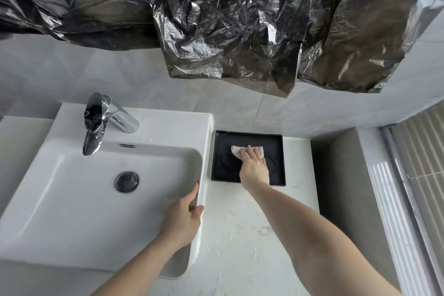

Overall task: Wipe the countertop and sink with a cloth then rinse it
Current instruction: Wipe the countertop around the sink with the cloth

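Overhead, black plastic sheeting (240, 19) above marble countertop (240, 235)

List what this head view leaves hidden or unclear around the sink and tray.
- Cloth: mostly under the right hand; whether wet or dirty cannot be told.
- Tray: near edge partly behind the right forearm.
- Left hand on the sink rim: fingertips hidden inside the basin wall.
- Wall above the tap: covered by black plastic sheeting.
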The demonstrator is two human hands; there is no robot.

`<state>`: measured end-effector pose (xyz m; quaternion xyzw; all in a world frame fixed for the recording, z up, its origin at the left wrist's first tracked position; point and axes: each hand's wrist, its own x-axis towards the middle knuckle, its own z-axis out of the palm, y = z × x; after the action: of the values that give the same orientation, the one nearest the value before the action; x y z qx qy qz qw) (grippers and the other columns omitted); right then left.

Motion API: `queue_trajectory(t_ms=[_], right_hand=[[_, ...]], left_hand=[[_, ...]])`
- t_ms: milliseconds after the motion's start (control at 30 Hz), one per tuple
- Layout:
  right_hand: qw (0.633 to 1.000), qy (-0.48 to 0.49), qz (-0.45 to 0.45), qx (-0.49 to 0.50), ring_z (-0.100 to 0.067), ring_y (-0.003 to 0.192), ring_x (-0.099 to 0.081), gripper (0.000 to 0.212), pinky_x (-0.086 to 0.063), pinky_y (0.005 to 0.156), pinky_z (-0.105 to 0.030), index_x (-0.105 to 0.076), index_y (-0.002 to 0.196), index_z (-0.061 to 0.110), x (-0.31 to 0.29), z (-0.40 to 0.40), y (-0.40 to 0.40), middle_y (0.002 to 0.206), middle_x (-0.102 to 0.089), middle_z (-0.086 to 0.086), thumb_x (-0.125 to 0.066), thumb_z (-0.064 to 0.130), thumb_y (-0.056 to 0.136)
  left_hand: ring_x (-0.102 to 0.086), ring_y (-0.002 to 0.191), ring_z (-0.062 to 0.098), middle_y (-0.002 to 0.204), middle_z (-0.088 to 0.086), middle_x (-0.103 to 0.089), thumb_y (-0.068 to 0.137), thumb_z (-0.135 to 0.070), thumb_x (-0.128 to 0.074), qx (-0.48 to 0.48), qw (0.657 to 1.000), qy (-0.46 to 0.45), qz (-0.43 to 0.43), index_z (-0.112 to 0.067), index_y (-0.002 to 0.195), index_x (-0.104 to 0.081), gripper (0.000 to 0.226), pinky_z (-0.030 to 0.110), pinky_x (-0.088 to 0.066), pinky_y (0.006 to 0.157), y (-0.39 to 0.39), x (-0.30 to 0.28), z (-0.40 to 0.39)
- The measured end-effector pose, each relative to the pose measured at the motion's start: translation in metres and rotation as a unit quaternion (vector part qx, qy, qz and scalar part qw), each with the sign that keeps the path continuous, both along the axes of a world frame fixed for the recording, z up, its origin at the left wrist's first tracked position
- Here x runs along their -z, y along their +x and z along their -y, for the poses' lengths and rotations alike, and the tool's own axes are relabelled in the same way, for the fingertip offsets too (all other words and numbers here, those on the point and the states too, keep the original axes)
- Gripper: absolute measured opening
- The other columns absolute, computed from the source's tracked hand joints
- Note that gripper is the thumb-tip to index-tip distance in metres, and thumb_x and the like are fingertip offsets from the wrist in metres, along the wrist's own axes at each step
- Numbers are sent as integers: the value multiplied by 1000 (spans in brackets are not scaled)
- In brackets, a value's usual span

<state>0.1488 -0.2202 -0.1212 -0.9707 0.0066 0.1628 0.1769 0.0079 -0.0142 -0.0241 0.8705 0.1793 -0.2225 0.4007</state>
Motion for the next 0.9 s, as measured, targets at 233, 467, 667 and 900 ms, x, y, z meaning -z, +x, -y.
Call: queue_trajectory(t_ms=[233,467,667,900], right_hand=[[948,235,14,212,-18,67,-58,24,-47,58,-33,-54,85,32,-67,18,-14,76,-62,8,-41,39,103],[893,359,56,266,-3,55,-51,29,-40,51,-15,-55,84,12,-112,43,-114,63,-55,4,-38,19,106],[880,337,-3,335,-26,66,-57,29,-46,62,-38,-55,88,8,-90,64,-208,69,-56,-4,-38,26,103],[884,335,17,326,-14,68,-56,33,-47,65,-27,-62,95,20,-96,58,-253,73,-59,12,-43,46,104]], left_hand=[[-62,81,10,87,-3,-67,102,-29,-53,4,999,42,-10,-45,158,-26,64,16,-40,63,1,-5,5],[-55,131,29,143,1,-60,103,-27,-48,8,997,75,-1,-39,161,-23,64,32,-47,102,-1,-2,10],[-59,124,32,137,3,-64,99,-28,-54,57,988,142,14,-28,150,-41,52,40,-50,101,-26,-8,11],[-49,124,7,140,-20,-51,89,-14,-59,198,943,111,245,-32,133,-58,48,23,-40,105,-154,-29,-16]])
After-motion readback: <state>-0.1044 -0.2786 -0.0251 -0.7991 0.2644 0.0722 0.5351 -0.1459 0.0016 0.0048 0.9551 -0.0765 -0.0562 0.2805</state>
